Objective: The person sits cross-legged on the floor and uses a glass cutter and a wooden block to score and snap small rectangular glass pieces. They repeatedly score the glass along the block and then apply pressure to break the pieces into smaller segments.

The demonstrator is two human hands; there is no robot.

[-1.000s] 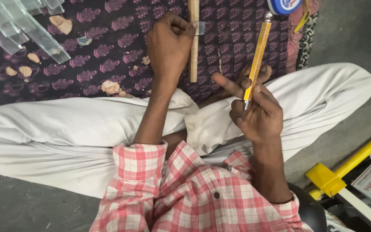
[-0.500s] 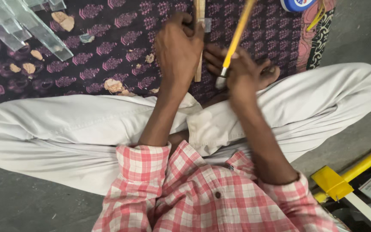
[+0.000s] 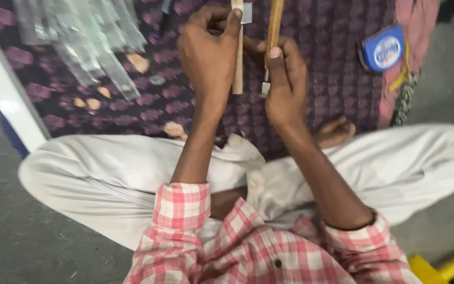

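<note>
Head view: left hand (image 3: 208,52) is pinching a wooden strip (image 3: 237,58) near the top middle of the frame, over a purple patterned cloth (image 3: 316,63). Right hand (image 3: 285,84) is closed around a yellow-handled tool (image 3: 274,26) just beside it. Blue tape measure (image 3: 384,50) sits upper right.

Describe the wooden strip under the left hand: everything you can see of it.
The wooden strip is a narrow, pale, straight slat that looks like plain wood. It lies lengthwise away from the person on the purple patterned cloth, its far end cut off by the picture's top edge. The left hand presses it down, fingers curled over its upper part. A small clear piece, seemingly glass, sits against its right side near the top. The right hand holds a yellow-handled tool just beside it.
</note>
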